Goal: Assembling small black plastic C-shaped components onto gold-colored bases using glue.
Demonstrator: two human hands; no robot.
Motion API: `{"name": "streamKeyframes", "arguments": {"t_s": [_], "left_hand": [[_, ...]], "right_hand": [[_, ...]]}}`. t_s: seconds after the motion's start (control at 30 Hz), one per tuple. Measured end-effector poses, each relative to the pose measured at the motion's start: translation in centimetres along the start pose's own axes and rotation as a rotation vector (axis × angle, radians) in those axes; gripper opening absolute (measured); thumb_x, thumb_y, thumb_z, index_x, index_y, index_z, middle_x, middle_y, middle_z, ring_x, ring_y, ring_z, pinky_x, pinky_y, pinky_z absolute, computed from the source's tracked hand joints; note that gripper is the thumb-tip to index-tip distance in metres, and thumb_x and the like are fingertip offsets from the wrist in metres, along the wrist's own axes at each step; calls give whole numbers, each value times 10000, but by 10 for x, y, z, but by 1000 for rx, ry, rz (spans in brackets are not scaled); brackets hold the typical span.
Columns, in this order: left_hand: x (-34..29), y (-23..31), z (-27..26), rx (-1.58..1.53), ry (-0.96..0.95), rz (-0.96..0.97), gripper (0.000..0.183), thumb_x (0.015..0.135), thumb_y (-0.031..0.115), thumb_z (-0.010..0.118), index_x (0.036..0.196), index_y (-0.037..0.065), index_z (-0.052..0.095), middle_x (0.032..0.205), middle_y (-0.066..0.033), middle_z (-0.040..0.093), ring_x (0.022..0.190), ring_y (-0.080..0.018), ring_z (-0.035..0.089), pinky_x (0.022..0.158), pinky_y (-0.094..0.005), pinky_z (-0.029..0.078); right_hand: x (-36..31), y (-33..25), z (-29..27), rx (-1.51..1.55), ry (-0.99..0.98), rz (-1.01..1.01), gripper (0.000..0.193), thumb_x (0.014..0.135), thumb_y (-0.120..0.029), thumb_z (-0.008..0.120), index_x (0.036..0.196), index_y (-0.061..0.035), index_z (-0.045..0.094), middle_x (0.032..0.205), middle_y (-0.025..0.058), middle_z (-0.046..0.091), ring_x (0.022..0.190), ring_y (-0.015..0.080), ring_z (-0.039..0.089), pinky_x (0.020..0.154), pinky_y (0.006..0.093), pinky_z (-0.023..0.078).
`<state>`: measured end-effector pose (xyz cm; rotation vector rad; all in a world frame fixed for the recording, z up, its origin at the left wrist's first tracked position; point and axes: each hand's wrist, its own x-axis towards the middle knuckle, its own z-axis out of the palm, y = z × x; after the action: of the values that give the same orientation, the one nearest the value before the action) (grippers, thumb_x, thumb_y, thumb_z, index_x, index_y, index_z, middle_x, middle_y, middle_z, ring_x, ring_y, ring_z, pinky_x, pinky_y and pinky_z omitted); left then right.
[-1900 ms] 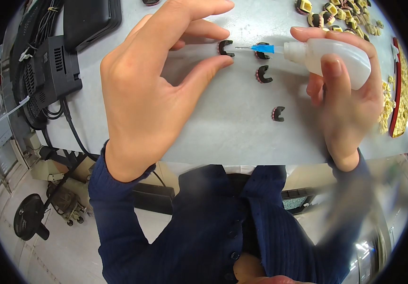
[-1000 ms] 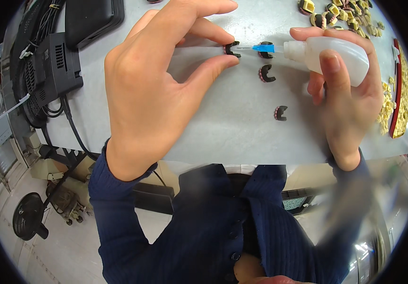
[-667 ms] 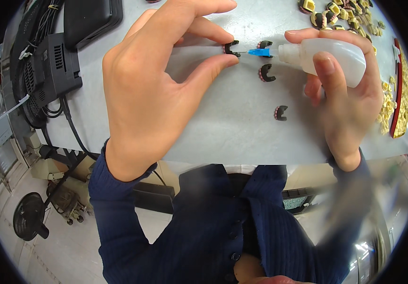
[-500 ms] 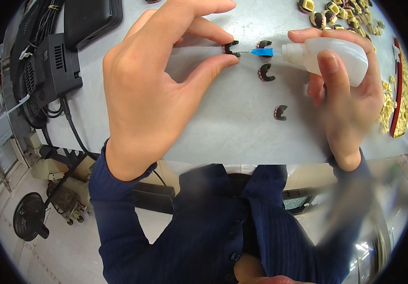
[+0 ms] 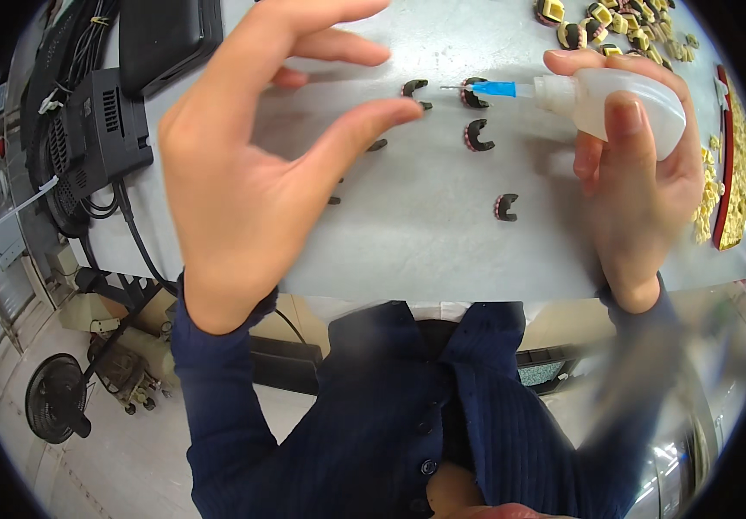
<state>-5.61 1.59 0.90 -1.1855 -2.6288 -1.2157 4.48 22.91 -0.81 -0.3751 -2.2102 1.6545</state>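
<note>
My left hand (image 5: 243,169) is open above the table, thumb and fingers apart with nothing between them. Beside its thumb tip lies a small black horseshoe-shaped piece (image 5: 408,90) with pinkish beads along the outer curve, like a tiny denture. My right hand (image 5: 637,177) grips a translucent white squeeze bottle (image 5: 593,102), held sideways. Its blue needle tip (image 5: 496,88) points left, toward that piece but apart from it. Under the needle is a second horseshoe piece (image 5: 475,102), partly covered. Two more, a third piece (image 5: 474,137) and a fourth piece (image 5: 502,208), lie nearer to me. Others are partly hidden by my left hand.
Many cream, black and pink pieces (image 5: 602,22) are heaped at the far right. Cream bits fill a red-edged tray (image 5: 722,173) at the right edge. On the left stand a black device (image 5: 105,121) with cables and a black case (image 5: 170,43).
My left thumb and fingers have let go of the horseshoe piece and spread, and the hand has moved left. The bottle and its needle have drawn back slightly to the right.
</note>
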Motion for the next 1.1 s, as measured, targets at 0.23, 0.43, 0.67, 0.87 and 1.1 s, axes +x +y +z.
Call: {"name": "streamKeyframes", "arguments": {"t_s": [0.23,0.43,0.67,0.87,1.1], "left_hand": [[-23,9,-15,68,-42,-97,388,594,-21,813,961,-9,690,880,-70,679,914,-187,601,795,-304,464],[-26,7,-6,27,-32,-100,381,602,-73,785,962,-8,680,868,-84,677,904,-197,599,801,-309,471],[-27,9,-3,-27,-69,-44,511,577,-46,822,1054,14,648,904,-73,679,893,-188,601,813,-301,465],[-28,22,9,38,-22,25,451,549,31,863,964,39,687,886,-77,669,823,-197,586,705,-299,475],[-26,23,13,194,146,-24,405,542,15,861,917,48,713,836,-61,633,743,-172,563,569,-270,413]], "right_hand": [[0,-30,12,-49,-5,186,349,944,-331,589,1139,-49,521,1044,182,677,678,88,559,536,179,410],[-4,-10,-2,151,-256,-82,282,947,-146,499,1200,-30,452,1107,228,633,908,172,591,726,235,447],[-6,-15,-3,99,-360,-84,309,931,-143,487,1209,-19,439,1107,235,623,939,201,591,783,252,450],[-8,-10,-20,88,-188,137,320,960,-192,481,1227,-17,459,1155,211,615,1019,222,580,817,284,465],[-9,-7,-8,72,10,96,324,961,-270,554,1183,-36,525,1121,178,647,906,164,591,718,240,450]]}}
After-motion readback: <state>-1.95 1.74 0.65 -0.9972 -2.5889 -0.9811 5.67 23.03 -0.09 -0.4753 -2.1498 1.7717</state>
